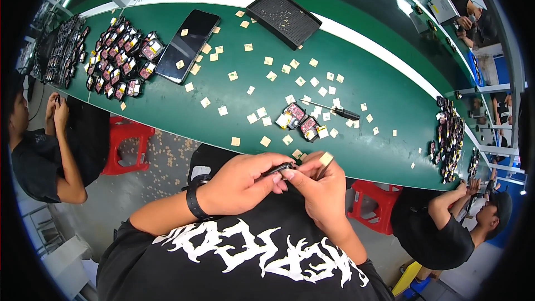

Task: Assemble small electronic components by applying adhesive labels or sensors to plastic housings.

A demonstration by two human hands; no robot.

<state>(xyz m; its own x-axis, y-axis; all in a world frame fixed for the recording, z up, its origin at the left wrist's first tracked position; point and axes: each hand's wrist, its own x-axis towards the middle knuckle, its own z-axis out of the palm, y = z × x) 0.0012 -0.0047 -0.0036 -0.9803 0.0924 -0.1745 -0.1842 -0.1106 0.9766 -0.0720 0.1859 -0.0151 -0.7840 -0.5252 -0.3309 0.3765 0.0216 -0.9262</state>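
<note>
Black devices (120, 61): heaped far left of the screwdriver (348, 113), probably to free the middle for handwork.
Phone (192, 47): left of the screwdriver, flat, pale squares (180, 64) on it.
Left hand (237, 184): clamped on a small black part (282, 168), nearside of the screwdriver, apparently steadying it.
Open devices (295, 115): just left of the screwdriver's handle, squares crowding them.
Right hand (321, 190): meets the left, pinching the same part; pale piece (326, 159) at its fingers.
</note>
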